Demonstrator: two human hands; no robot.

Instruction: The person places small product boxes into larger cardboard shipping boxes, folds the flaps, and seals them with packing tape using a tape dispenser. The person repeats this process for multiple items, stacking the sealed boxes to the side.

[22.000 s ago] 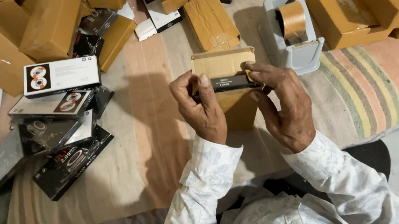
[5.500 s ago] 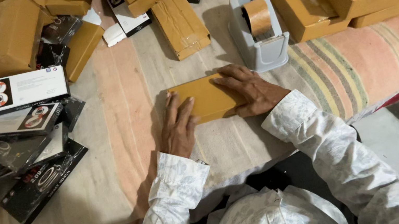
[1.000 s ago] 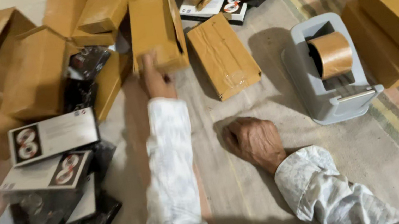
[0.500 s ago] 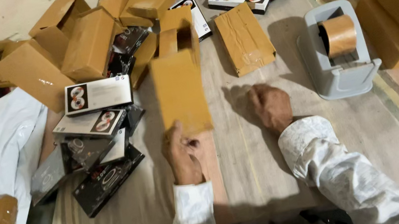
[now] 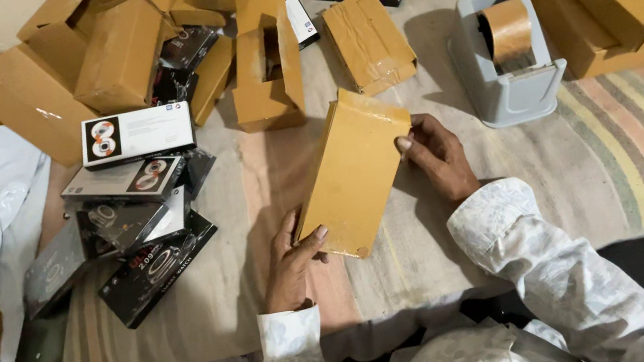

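Since half a second ago, the flat brown box (image 5: 355,172) has tipped over and the right hand (image 5: 439,157) has come onto it. Its long axis runs from near-left to far-right above the striped mat (image 5: 632,151). Left hand (image 5: 292,255) grips the near corner, right pinches the far edge.

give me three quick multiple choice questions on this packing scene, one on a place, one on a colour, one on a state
1. Where is the tape dispenser relative to the flat brown carton?
A. beyond it, to the right
B. under it
C. to its left

2. What colour is the dispenser's body?
A. red
B. grey
C. green

3. How is the flat carton held?
A. lying untouched on the cloth
B. by one hand only
C. by both hands

Answers: 1 A, it stands on the cloth past the right hand. 2 B, its casing is pale grey. 3 C, the left hand grips the near corner and the right hand the far edge.
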